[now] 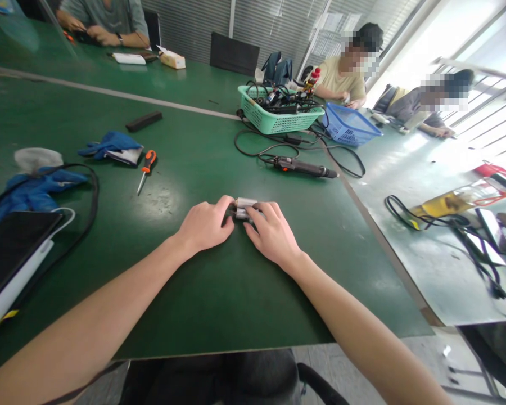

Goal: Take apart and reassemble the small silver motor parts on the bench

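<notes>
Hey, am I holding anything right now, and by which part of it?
Yes, a silvery piece: left grip at its left end, right grip over its right end.

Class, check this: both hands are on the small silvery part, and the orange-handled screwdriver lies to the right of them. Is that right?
Not quite: the screwdriver lies to the left, as the head view shows. The left hand and right hand are on the silvery part.

Blue basket (349, 134) apparently touches the green basket (274, 120).
</notes>
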A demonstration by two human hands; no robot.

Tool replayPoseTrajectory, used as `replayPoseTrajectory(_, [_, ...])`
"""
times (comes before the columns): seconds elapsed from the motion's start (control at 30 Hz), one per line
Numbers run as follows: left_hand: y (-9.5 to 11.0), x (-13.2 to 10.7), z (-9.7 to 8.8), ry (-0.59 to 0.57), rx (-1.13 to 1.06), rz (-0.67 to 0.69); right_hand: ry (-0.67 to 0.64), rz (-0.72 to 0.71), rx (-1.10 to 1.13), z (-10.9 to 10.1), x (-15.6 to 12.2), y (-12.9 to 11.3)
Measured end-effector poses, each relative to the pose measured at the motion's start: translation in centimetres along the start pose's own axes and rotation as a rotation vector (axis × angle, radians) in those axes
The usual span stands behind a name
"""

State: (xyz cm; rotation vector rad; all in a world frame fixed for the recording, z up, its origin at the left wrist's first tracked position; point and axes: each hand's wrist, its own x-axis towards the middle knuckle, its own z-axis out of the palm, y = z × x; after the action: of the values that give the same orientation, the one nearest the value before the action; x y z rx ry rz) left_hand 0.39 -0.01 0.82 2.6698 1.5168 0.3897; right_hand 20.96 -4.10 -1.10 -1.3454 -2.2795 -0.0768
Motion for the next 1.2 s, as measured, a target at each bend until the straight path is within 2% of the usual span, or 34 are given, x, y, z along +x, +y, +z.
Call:
replayPoseTrajectory(0.2, [0.2, 0.2, 0.1, -0.032, 0.084, 0.127, -0.057, -0.004, -0.062, 0.0, 0.9, 0.4])
replayPoseTrajectory(0.43, [0.1, 0.4, 0.4, -0.03, 0.103, 0.129, -0.077, -0.06, -0.005, -0.9, 0.5, 1.0])
replayPoseTrajectory(0.6, [-0.1, 0.5, 0.3, -0.033, 0.076, 0.146, -0.063, -0.015, 0.121, -1.6, -0.4, 0.7])
replayPoseTrajectory(0.9, [-0.2, 0.6, 0.0, -0.006, 0.029, 0.156, -0.096, 0.083, 0.228, -1.3, 0.0, 0.3])
replayPoseTrajectory(1.2, [-0.4, 0.7, 0.0, -0.045, -0.06, 0.249, -0.085, 0.047, 0.249, -0.8, 0.0, 1.0])
